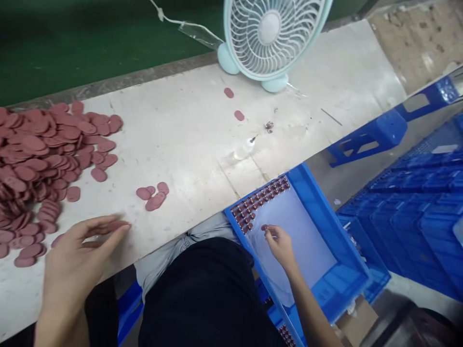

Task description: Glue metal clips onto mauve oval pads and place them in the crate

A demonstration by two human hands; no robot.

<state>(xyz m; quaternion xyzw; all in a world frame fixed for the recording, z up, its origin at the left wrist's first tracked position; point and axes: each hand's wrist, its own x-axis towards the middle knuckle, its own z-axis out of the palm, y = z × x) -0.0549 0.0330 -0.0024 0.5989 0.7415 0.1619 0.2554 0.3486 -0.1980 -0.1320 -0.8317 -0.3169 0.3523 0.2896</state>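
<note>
My left hand (85,258) hovers over the table's near edge, thumb and fingers pinched on a flat reddish oval piece (115,225). Beside it spreads a large heap of like oval pieces (39,154), and a small cluster of them (155,196) lies a little further right. Inside the blue crate (318,212) is my right hand (280,246), its fingertips closed on a small dark red piece (265,227). Just beyond those fingertips, rows of dark red pieces (258,198) stand along the crate's far corner on a white sheet (300,236).
A light blue fan (271,38) stands at the table's back. Two loose ovals (239,115), a small dropper bottle (244,149) and a thin rod (331,117) lie on the white table (173,130). Stacked blue crates (408,221) fill the right side.
</note>
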